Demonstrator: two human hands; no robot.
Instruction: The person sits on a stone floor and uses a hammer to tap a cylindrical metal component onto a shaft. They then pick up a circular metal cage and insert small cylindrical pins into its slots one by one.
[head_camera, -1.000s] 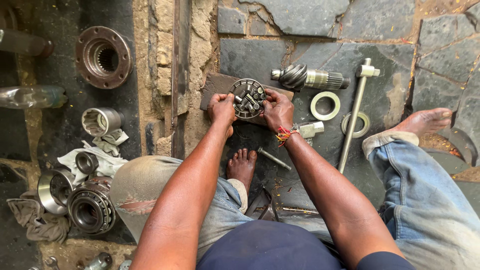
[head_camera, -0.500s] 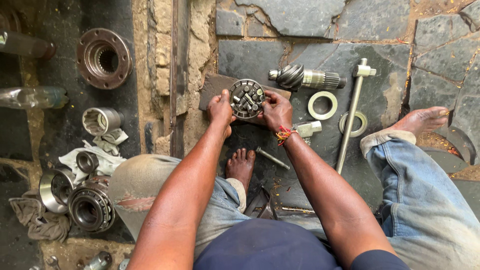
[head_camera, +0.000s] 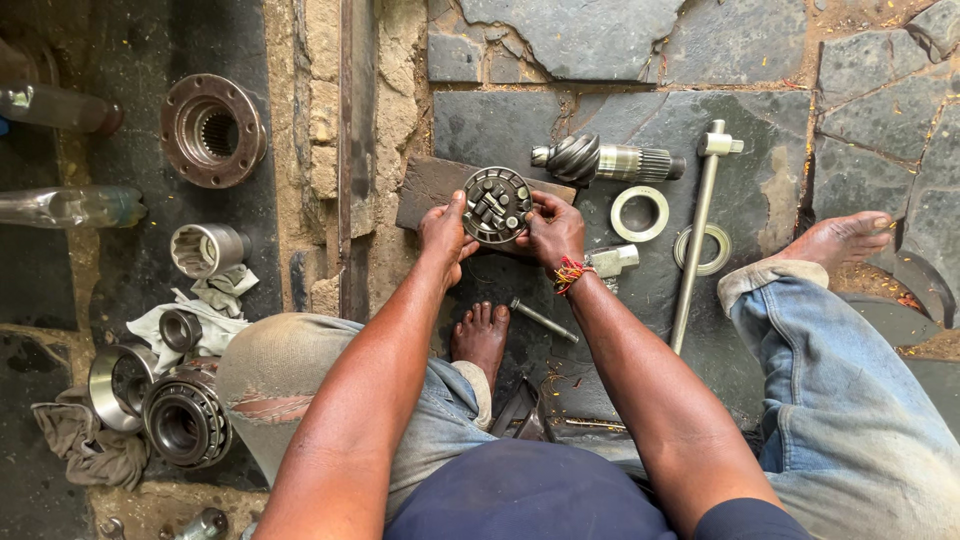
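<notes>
Fingers of both hands clamp on the round gear housing (head_camera: 496, 204), which rests on a dark flat block (head_camera: 425, 185) on the stone floor. Left hand (head_camera: 446, 232) grips its rim at 8 o'clock, thumb pointing up along the edge; right hand (head_camera: 553, 230) grips at 4 o'clock, fingertips curled onto the face. Small gears sit inside the housing, so internal parts look already seated; whether they are fully fastened, cannot tell.

Outward from the housing: toothed pinion shaft (head_camera: 605, 160) at 2 o'clock, lying loose, not fitted. Flat ring (head_camera: 640, 213) at 3 o'clock, second ring (head_camera: 702, 249) just past it, both loose. Long T-handle rod (head_camera: 694, 240) lies beside the second ring. Small metal piece (head_camera: 611, 261) near the right wrist, bolt (head_camera: 543, 320) at 5 o'clock.

Far at 9 o'clock: flanged hub (head_camera: 213, 131), sleeve (head_camera: 207, 249), bearings (head_camera: 185, 420) on rags, all apart. Judged: mid-job, many parts still loose.
</notes>
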